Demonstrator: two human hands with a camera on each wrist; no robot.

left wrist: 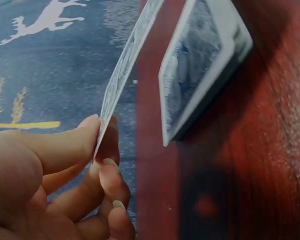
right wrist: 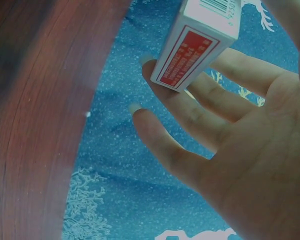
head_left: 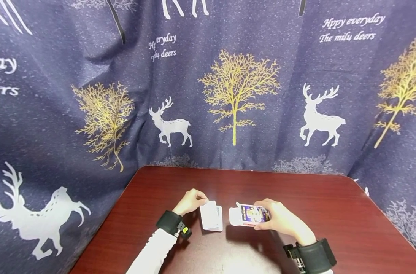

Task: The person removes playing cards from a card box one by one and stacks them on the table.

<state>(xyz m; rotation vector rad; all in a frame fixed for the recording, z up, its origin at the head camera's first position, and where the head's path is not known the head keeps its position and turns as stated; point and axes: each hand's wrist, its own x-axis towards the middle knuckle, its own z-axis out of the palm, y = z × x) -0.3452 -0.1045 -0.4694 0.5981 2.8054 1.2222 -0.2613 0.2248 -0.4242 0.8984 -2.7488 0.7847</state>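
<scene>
L hand (head_left: 191, 201) pinches card (left wrist: 125, 65); R hand (head_left: 283, 220) holds card box (head_left: 252, 214).

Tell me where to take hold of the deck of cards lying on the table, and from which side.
Grip the deck of cards across its two long edges, coming from above. It lies flat on the table, so only its sides give purchase. The left hand, pinching a single card, is nearest; the right hand holds the card box.
</scene>
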